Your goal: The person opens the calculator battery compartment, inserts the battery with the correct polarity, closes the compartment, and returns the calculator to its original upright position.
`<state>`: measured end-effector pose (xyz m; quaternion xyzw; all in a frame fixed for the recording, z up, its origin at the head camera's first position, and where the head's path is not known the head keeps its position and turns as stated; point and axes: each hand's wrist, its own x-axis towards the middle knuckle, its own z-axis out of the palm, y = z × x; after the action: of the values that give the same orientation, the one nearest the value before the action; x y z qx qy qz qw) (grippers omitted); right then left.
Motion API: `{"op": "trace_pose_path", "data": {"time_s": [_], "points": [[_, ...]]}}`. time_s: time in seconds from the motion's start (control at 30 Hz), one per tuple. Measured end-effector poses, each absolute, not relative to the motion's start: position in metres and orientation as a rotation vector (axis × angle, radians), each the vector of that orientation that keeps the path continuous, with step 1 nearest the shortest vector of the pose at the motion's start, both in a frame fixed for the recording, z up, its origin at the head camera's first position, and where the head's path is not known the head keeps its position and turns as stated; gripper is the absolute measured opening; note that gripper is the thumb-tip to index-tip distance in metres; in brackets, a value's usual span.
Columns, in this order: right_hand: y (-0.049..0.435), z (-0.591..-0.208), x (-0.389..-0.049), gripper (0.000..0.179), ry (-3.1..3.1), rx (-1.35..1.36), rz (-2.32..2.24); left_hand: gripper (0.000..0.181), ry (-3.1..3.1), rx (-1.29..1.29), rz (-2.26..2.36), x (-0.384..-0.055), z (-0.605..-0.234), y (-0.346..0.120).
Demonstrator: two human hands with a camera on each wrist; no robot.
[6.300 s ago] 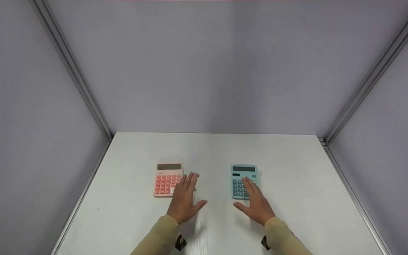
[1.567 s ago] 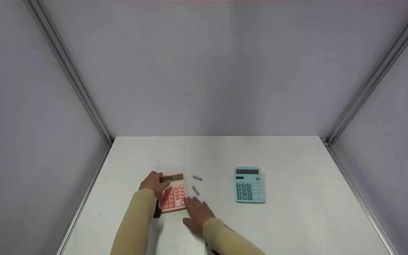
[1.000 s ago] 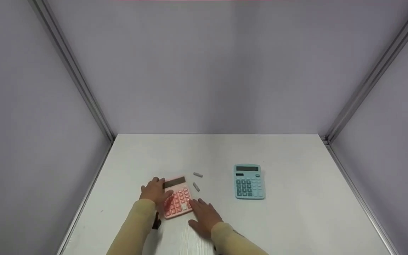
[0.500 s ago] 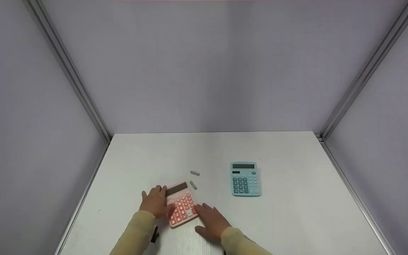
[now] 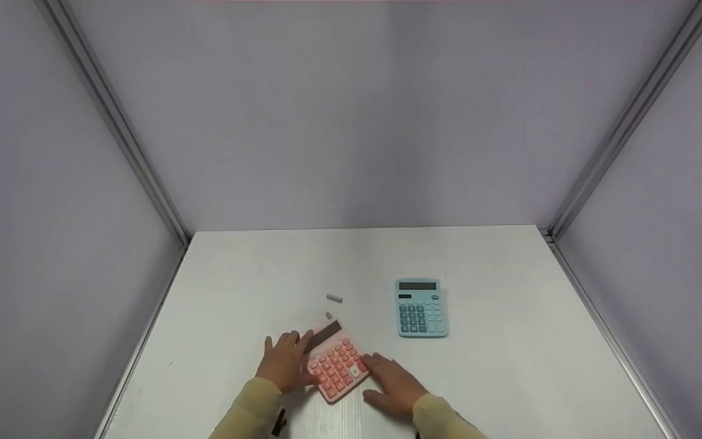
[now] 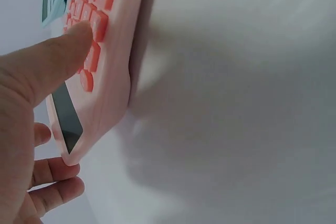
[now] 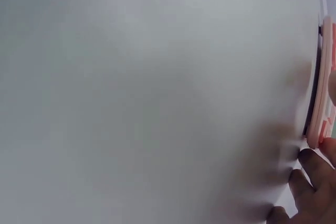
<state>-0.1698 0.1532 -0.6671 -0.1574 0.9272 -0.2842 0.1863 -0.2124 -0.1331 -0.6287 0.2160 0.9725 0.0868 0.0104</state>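
Observation:
A pink calculator (image 5: 337,366) with coral keys lies turned on the table, its screen end pointing up and left. My left hand (image 5: 287,364) holds its left side; in the left wrist view the thumb (image 6: 79,38) lies on the keys and other fingers reach the screen-end corner. At the lower right corner, the extended fingers of my right hand (image 5: 395,385) touch the calculator. A blue calculator (image 5: 422,308) lies straight to the right, apart from both hands. Just beyond the pink calculator's top corner sits a small grey stick (image 5: 328,315), partly covered by it.
Another small grey stick (image 5: 334,298) lies a little farther back. The white table (image 5: 497,366) is bounded by a grey back wall (image 5: 302,122) and side walls with metal corner rails. A black object (image 5: 278,422) shows under the left sleeve.
The pink calculator has slid toward me and right and turned counterclockwise, with both hands moving along. Its corner now overlaps the nearer grey stick. The blue calculator stays in place.

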Motion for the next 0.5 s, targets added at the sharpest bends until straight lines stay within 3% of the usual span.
{"op": "trace_pose_path", "data": {"time_s": [0.5], "points": [[0.200,-0.662,-0.169,0.086,2.638,-0.455,-0.849,0.092,3.001,0.832,0.298,-0.193,-0.633,-0.097]]}}
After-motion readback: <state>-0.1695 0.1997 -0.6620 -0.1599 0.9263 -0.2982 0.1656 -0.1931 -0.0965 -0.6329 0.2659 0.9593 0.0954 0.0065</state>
